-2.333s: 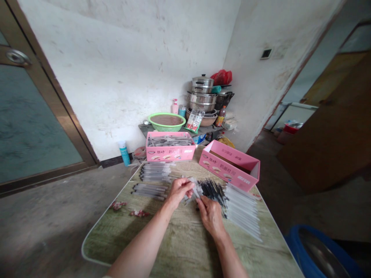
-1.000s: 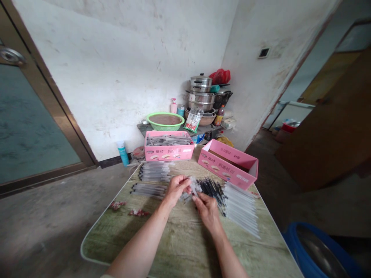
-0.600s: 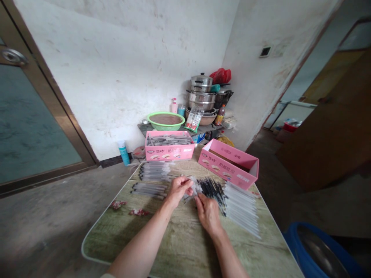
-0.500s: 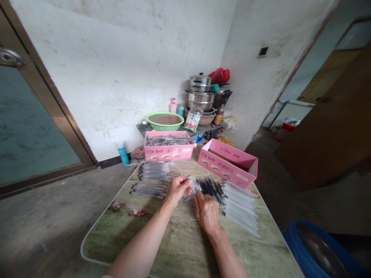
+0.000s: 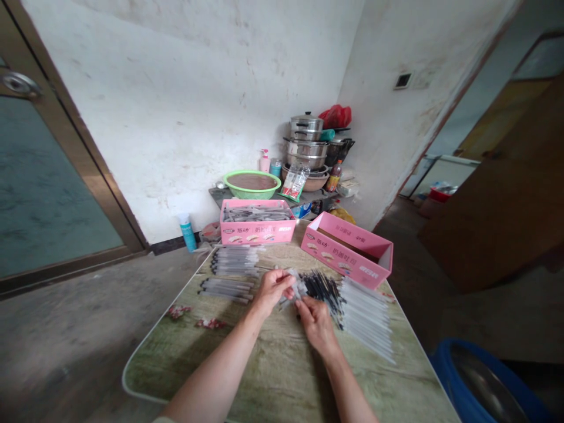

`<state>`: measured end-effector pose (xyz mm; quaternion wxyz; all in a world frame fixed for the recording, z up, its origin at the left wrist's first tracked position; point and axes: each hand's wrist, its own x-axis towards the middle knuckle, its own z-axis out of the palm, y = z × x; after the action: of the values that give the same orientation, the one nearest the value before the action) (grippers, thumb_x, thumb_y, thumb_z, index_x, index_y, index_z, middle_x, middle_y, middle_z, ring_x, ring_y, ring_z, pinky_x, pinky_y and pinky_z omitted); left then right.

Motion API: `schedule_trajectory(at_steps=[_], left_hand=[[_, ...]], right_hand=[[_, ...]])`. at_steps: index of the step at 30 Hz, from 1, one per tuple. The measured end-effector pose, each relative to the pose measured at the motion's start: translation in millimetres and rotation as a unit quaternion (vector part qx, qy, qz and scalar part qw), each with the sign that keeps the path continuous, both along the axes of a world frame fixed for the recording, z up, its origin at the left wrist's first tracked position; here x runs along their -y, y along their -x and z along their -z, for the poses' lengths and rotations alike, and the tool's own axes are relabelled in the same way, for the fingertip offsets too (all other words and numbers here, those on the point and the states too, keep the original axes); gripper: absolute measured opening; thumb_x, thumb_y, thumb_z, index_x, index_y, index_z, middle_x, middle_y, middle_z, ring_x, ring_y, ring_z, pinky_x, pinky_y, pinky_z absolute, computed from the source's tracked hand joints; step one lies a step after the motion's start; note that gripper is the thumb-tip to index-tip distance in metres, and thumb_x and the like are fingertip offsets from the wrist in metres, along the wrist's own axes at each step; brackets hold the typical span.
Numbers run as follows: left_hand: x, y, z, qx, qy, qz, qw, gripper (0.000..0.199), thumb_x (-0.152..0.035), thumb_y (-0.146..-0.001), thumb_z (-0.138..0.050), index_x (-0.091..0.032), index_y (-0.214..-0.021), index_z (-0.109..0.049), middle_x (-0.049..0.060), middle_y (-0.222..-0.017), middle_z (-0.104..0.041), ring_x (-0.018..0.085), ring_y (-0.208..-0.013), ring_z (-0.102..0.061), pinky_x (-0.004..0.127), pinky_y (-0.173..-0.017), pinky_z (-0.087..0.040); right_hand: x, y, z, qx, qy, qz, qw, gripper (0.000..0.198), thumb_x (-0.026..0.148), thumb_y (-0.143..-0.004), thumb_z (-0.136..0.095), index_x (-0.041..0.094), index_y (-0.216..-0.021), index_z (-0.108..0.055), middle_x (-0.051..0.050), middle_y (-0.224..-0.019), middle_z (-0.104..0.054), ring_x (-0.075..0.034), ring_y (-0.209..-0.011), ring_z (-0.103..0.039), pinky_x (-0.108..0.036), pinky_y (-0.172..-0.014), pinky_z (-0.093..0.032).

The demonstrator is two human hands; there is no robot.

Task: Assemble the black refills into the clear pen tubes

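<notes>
My left hand (image 5: 274, 288) has thumb and fingers pinched at the left edge of a pile of small translucent pieces (image 5: 298, 284). Whatever sits between its fingertips is too small to make out. Close by on the right, my right hand (image 5: 316, 318) is closed too, its fingertips at the near side of that pile; what it grips is hidden. Black-tipped pen refills (image 5: 325, 294) lie just beyond it, beside a row of clear pen barrels (image 5: 368, 320). To the left rest pens with dark tips in two groups, an upper group (image 5: 235, 260) and a lower group (image 5: 227, 289).
At the table's (image 5: 176, 364) far edge stands a pink box full of pens (image 5: 258, 232). Another pink box (image 5: 346, 249) sits angled at right. Behind are a green basin (image 5: 251, 192) and stacked pots (image 5: 307, 147). A blue tub (image 5: 445, 364) is at lower right.
My right hand has turned slightly, so its thumb and forefinger show more plainly. My left hand stays pinched at the pile, almost unmoved.
</notes>
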<state>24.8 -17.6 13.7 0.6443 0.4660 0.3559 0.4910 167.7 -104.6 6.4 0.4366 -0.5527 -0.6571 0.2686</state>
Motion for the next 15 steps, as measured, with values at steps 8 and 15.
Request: schedule_trajectory(at_steps=[8, 15], left_hand=[[-14, 20, -3.6, 0.026, -0.014, -0.124, 0.992, 0.043, -0.053, -0.064, -0.078, -0.014, -0.076, -0.067, 0.003, -0.061, -0.066, 0.016, -0.052, -0.061, 0.027, -0.053, -0.051], [-15, 25, 6.4, -0.254, -0.232, -0.127, 0.930, 0.021, -0.031, -0.081, -0.067, -0.022, -0.097, -0.077, 0.007, -0.084, -0.074, 0.022, -0.074, -0.067, 0.031, -0.073, -0.051]], right_hand=[[1, 2, 7, 0.275, -0.101, 0.132, 0.947, 0.047, 0.041, -0.102, -0.032, 0.015, -0.092, -0.069, -0.009, -0.065, -0.067, -0.018, -0.057, -0.061, -0.025, -0.056, -0.032], [-5, -12, 8, 0.197, -0.050, 0.177, 0.963, 0.049, 0.045, -0.102, -0.028, 0.015, -0.119, -0.063, -0.010, -0.079, -0.073, -0.022, -0.063, -0.066, -0.029, -0.060, -0.041]])
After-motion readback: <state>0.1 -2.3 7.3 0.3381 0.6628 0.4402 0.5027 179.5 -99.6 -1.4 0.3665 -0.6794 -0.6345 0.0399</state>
